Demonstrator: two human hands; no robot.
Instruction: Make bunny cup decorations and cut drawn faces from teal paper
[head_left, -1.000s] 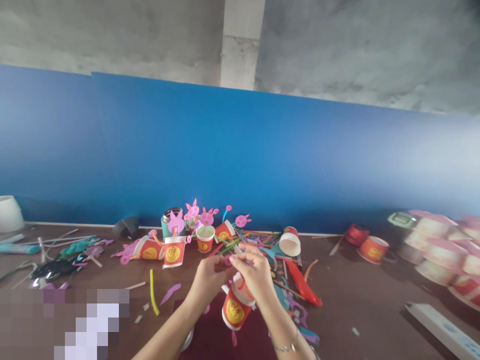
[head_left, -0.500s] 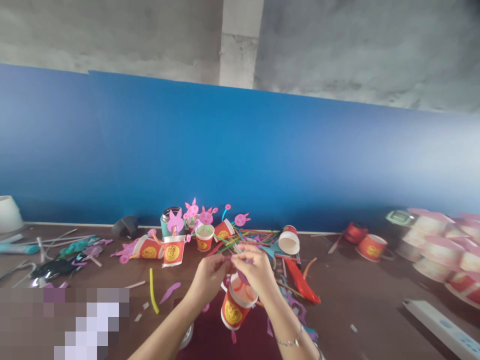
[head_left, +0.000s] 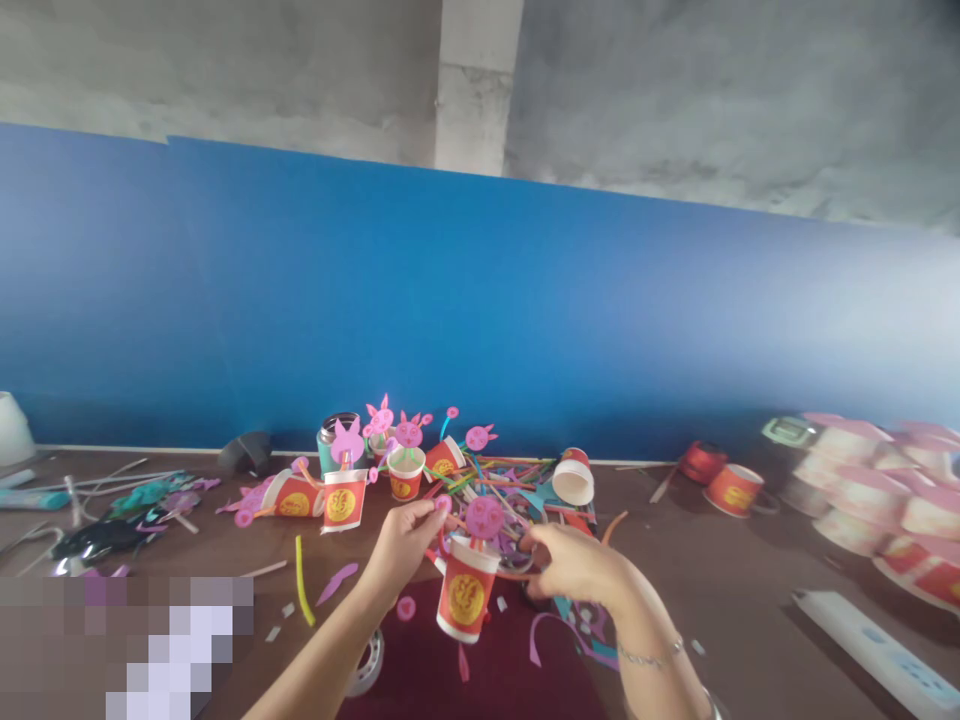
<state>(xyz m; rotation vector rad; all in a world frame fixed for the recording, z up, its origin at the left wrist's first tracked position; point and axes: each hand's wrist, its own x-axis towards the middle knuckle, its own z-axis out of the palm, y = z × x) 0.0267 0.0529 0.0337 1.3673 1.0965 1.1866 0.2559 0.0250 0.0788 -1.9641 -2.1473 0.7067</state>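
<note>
In front of me is a red-and-white paper cup (head_left: 463, 600) with a yellow emblem, tilted slightly. A pink paper face (head_left: 484, 518) with drawn features rises at its rim. My left hand (head_left: 409, 540) pinches a pink disc (head_left: 443, 505) by the cup's upper left, where a strip runs down to the cup. On the other side, my right hand (head_left: 574, 562) has curled fingers at the outer end of an orange strip (head_left: 516, 576) that sticks out from the cup. Its fingertips are partly hidden. Below lie a loose pink disc (head_left: 406, 608) and a pink pointed piece (head_left: 463, 662).
Finished-looking cup figures (head_left: 343, 500) stand and lie behind my left hand. Coloured strips and scraps (head_left: 517, 475) pile up behind the cup. A tape roll (head_left: 367, 665) lies front left, a power strip (head_left: 885, 650) right, near stacked paper cups (head_left: 870, 495).
My hands have parted: the right moved outward to the right, the left slightly left. The pink face at the cup now shows, and the cup stands more upright.
</note>
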